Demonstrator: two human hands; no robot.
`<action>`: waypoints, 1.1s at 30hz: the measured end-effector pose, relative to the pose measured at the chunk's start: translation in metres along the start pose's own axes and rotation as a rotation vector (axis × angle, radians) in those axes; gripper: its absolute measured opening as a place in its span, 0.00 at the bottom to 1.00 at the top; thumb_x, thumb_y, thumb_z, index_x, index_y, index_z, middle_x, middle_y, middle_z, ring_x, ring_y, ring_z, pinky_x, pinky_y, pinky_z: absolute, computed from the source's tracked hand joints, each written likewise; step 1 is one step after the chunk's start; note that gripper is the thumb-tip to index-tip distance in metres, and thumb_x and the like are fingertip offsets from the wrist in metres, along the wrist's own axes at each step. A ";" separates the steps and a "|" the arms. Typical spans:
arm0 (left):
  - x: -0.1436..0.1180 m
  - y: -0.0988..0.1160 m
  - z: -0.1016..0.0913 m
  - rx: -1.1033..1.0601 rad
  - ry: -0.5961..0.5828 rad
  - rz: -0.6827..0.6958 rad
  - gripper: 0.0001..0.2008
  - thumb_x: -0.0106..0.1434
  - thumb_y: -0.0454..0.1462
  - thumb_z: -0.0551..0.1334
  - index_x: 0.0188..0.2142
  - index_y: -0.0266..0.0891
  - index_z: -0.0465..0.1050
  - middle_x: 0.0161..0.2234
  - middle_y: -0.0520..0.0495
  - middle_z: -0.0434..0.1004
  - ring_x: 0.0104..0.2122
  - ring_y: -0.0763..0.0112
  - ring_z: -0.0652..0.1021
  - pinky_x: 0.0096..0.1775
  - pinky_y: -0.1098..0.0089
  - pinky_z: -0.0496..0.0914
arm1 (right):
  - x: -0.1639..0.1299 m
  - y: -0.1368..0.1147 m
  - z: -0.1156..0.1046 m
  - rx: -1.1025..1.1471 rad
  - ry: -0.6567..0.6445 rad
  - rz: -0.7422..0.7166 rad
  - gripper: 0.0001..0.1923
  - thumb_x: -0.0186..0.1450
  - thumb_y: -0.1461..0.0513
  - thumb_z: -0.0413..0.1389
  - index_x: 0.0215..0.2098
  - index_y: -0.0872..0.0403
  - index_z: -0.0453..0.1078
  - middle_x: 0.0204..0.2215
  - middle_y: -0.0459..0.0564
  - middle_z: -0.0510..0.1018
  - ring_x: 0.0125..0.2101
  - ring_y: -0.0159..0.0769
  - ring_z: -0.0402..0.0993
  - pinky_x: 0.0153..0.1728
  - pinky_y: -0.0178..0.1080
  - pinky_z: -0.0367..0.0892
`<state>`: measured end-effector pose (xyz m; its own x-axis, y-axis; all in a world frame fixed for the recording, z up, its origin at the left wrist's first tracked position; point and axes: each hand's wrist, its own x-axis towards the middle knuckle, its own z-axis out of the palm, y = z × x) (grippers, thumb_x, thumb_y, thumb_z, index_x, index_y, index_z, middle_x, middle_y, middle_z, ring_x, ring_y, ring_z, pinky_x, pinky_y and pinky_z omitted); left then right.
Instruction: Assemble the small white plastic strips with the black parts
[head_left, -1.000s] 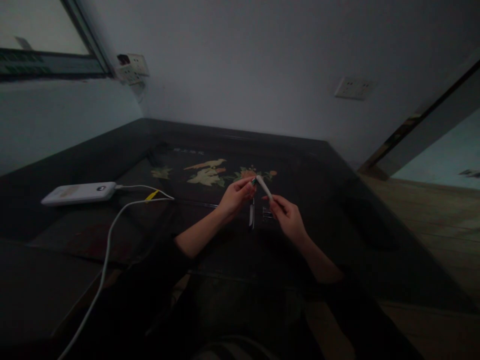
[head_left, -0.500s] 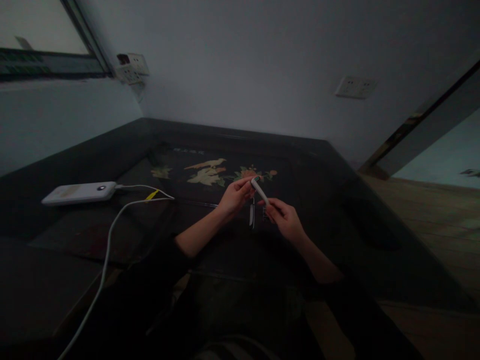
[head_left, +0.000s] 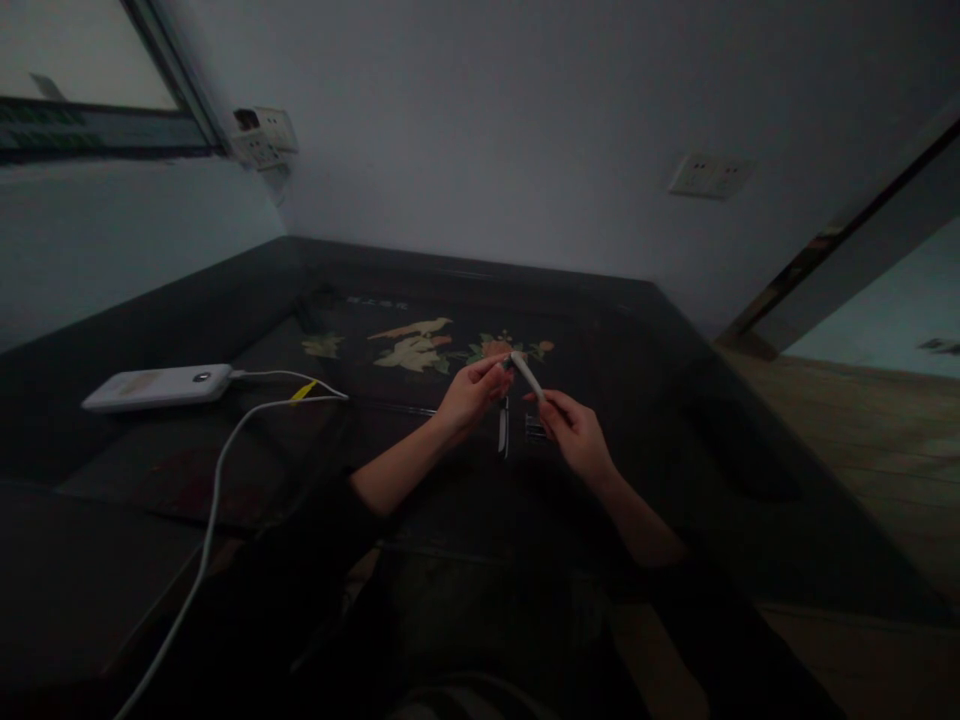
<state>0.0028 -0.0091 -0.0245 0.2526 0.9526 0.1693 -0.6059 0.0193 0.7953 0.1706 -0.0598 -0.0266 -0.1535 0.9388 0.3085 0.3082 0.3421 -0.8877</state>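
Note:
A slim pale handle (head_left: 529, 377), angled at its top like a razor, is held above the dark table (head_left: 457, 500). My right hand (head_left: 576, 432) is closed around its lower end. At the upper end, my left hand (head_left: 469, 398) pinches a small dark piece (head_left: 508, 363) against or close to the handle's head; whether the two are joined I cannot tell. Below the hands lie thin white strips (head_left: 503, 428). Beside them, near my right fingers, is a group of small dark ridged pieces (head_left: 534, 428), too dim to name surely.
A white power bank (head_left: 161, 386) lies at the left, with a white cable (head_left: 217, 480) running from it toward me. A yellow tag (head_left: 304, 391) hangs on the cable. Wall sockets (head_left: 711, 176) are on the wall behind. Bird and flower pictures (head_left: 412, 350) decorate the tabletop.
My right hand and the pale handle have shifted slightly right and up. The handle's head now hides more of the dark piece, and more of the ridged pieces on the table shows.

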 end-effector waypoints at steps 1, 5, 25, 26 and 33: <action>0.000 0.000 0.000 -0.001 0.006 -0.006 0.24 0.43 0.45 0.73 0.38 0.35 0.77 0.27 0.51 0.74 0.27 0.81 0.71 0.34 0.76 0.64 | 0.001 0.001 0.000 0.002 0.025 0.009 0.19 0.65 0.52 0.50 0.42 0.57 0.73 0.21 0.44 0.64 0.20 0.27 0.56 0.20 0.31 0.51; -0.001 0.002 0.002 0.000 0.015 -0.008 0.24 0.41 0.45 0.73 0.37 0.34 0.78 0.29 0.50 0.75 0.28 0.80 0.71 0.35 0.76 0.64 | 0.000 0.002 -0.001 0.014 -0.009 0.010 0.19 0.65 0.52 0.50 0.42 0.57 0.73 0.19 0.43 0.62 0.19 0.27 0.55 0.19 0.31 0.51; 0.000 0.000 -0.001 0.023 -0.023 -0.002 0.24 0.45 0.46 0.72 0.39 0.35 0.77 0.27 0.52 0.72 0.25 0.82 0.69 0.32 0.76 0.63 | 0.001 0.003 -0.002 -0.001 0.039 0.007 0.19 0.65 0.52 0.50 0.42 0.58 0.73 0.21 0.43 0.64 0.20 0.26 0.55 0.20 0.31 0.51; 0.000 0.001 0.000 0.026 -0.024 -0.002 0.24 0.45 0.46 0.71 0.40 0.35 0.77 0.26 0.52 0.72 0.25 0.83 0.68 0.32 0.76 0.63 | 0.001 0.002 -0.002 -0.004 0.050 0.007 0.19 0.65 0.52 0.50 0.42 0.58 0.73 0.21 0.44 0.64 0.20 0.26 0.55 0.20 0.31 0.51; 0.000 0.001 0.001 0.019 -0.022 0.001 0.23 0.45 0.46 0.71 0.38 0.35 0.78 0.29 0.49 0.74 0.28 0.80 0.71 0.36 0.74 0.64 | -0.001 0.000 0.000 0.002 -0.058 -0.008 0.19 0.64 0.51 0.50 0.42 0.56 0.73 0.21 0.45 0.66 0.20 0.27 0.58 0.20 0.31 0.53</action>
<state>0.0029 -0.0097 -0.0235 0.2687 0.9457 0.1830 -0.5918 0.0122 0.8060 0.1708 -0.0610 -0.0268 -0.2104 0.9320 0.2951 0.3045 0.3493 -0.8862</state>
